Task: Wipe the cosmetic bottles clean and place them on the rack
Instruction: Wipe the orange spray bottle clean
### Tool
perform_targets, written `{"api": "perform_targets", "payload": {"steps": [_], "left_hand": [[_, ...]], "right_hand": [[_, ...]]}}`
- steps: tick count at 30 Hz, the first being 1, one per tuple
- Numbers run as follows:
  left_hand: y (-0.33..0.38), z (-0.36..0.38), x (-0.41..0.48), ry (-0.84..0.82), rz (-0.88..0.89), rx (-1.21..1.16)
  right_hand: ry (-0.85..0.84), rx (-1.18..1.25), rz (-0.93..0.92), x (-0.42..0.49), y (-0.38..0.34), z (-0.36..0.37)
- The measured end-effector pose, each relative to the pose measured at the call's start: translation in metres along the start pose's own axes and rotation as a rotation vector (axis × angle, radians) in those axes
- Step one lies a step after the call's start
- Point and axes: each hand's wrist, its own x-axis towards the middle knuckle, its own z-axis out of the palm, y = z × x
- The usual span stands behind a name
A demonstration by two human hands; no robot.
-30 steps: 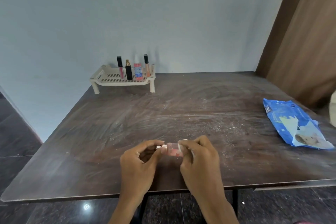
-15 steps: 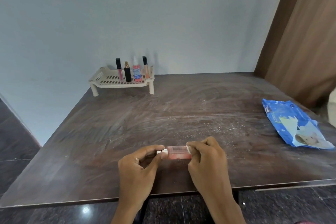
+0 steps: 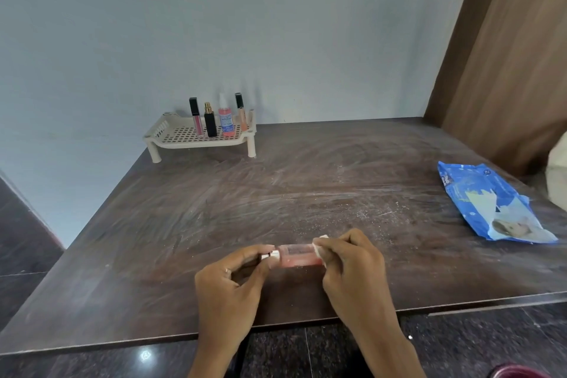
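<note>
A small clear bottle of pink liquid [image 3: 297, 256] lies sideways between my hands, just above the near part of the table. My left hand [image 3: 228, 291] pinches its white cap end. My right hand [image 3: 352, 270] presses a small white wipe [image 3: 319, 245] against the bottle's other end. At the far left of the table stands a cream perforated rack [image 3: 181, 135] holding several upright cosmetics: a pink gloss tube [image 3: 196, 116], a black perfume bottle [image 3: 210, 121], a pink spray bottle [image 3: 226, 118] and a peach tube [image 3: 241, 113].
A blue wet-wipe packet [image 3: 491, 209] lies at the table's right side. The dark wooden table [image 3: 306, 181] is smeared with white dust. A brown wooden panel [image 3: 506, 55] rises at the right, and a pale object [image 3: 560, 175] shows at the right edge.
My right hand with the wipe has slid right along the bottle, uncovering more of its pink body. The left hand kept its hold on the cap end.
</note>
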Motion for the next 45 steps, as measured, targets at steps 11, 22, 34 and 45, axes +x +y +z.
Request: {"api": "perform_targets", "payload": {"steps": [11, 22, 34, 45], "left_hand": [[-0.002, -0.001, -0.001, -0.018, 0.014, 0.046], [0.000, 0.001, -0.003, -0.017, 0.046, 0.054], [-0.004, 0.002, -0.002, -0.017, 0.046, 0.070], [0.000, 0.001, -0.003, -0.044, 0.002, 0.062]], "right_hand": [[-0.087, 0.010, -0.117, -0.006, -0.030, 0.016], [-0.052, -0.083, -0.057, 0.002, -0.028, 0.011], [-0.019, -0.047, 0.050, 0.010, 0.001, -0.002], [-0.115, -0.037, -0.119, -0.002, -0.033, 0.022]]}}
